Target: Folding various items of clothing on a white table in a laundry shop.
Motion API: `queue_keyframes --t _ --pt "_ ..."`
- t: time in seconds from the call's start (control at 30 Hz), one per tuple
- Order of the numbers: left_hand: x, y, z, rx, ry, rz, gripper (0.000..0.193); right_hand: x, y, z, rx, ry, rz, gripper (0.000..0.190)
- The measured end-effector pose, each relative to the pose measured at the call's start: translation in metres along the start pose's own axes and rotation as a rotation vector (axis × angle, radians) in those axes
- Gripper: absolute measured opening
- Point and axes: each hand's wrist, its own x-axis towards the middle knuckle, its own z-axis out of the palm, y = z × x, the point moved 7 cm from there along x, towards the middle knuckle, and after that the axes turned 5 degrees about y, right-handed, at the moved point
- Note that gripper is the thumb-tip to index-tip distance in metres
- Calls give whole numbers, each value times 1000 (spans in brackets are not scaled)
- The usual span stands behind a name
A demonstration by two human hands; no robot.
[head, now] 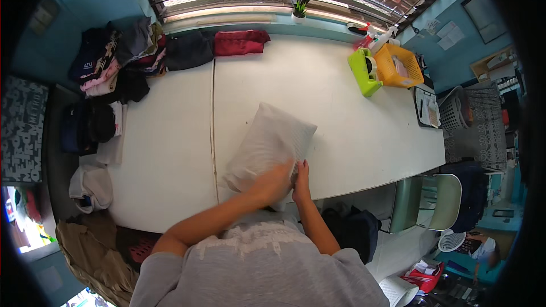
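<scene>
A stuffed, light grey mesh-like bag (273, 140) lies tilted on the white table (170, 136), its near edge close to my body. My left hand (275, 183), blurred, reaches across from the left and rests on or just over the bag's near right part; its fingers are not clear. At the bag's right edge is my right hand (302, 181), upright, with the thumb side against the material. Whether its fingers grip the edge is partly hidden.
Folded clothes (96, 57) and a folded red cloth (241, 42) line the back left. A green tape dispenser (364, 72), an orange basket (399, 66) and a clipboard (426, 108) stand right. A chair (441, 202) is beside the table; a person (484, 249) is far right.
</scene>
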Motion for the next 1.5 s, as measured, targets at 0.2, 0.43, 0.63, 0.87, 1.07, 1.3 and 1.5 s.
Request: queue_keyframes --t 0.2,0.43,0.63,0.87,1.07,1.3,1.5 --pt "-45 -10 83 86 -276 115 53 -19 -69 12 -569 118 -777 59" --pt "-48 -2 -5 -11 25 175 61 6 -33 7 -216 177 -405 78" --pt "-8 -32 -8 479 288 -141 68 7 -7 18 38 -222 131 82" --pt "56 -39 -27 -615 316 -105 75 -47 -143 68 -802 -37 -776 62" --pt "43 -79 -17 -1636 154 -147 62 -80 -119 151 -1308 -122 -1048 48" --pt "14 -167 -21 -1337 210 -363 57 -94 -84 158 -1026 -457 -995 54" --pt "28 -189 6 -1090 132 -359 65 -45 -44 123 -1304 -117 -1093 68"
